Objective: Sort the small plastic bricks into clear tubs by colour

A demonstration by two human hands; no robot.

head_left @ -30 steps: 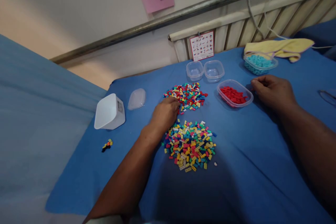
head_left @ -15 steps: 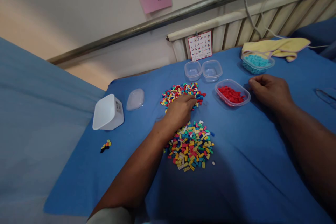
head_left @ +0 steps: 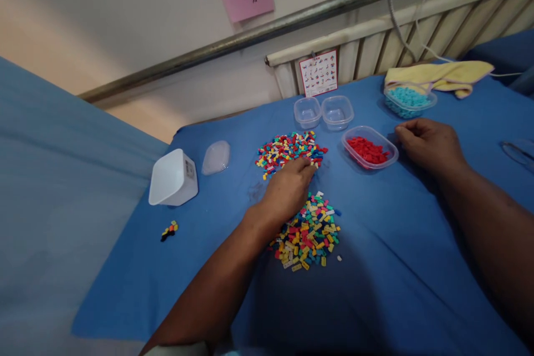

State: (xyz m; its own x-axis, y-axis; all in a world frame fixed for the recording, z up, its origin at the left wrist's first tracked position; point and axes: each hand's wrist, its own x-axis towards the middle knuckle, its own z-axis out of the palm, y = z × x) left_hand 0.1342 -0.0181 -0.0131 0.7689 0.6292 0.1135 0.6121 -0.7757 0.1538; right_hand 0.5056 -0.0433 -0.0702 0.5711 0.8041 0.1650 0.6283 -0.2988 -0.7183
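Observation:
Two heaps of small coloured bricks lie on the blue cloth: a far pile (head_left: 287,148) and a near pile (head_left: 311,231). My left hand (head_left: 287,189) lies between them, fingers curled, fingertips at the near edge of the far pile; what they pinch, if anything, is hidden. My right hand (head_left: 429,144) rests on the cloth just right of a clear tub of red bricks (head_left: 369,148), fingers curled in a loose fist, nothing visible in them.
Two empty clear tubs (head_left: 323,111) stand behind the far pile. A tub of light-blue bricks (head_left: 409,100) sits by a yellow towel (head_left: 442,75). A white box (head_left: 173,178), a clear lid (head_left: 217,157) and a few stray bricks (head_left: 169,230) lie at left.
My left hand slid from the left side of the far pile to the right and then drew back toward the gap between the piles. My right hand stayed put.

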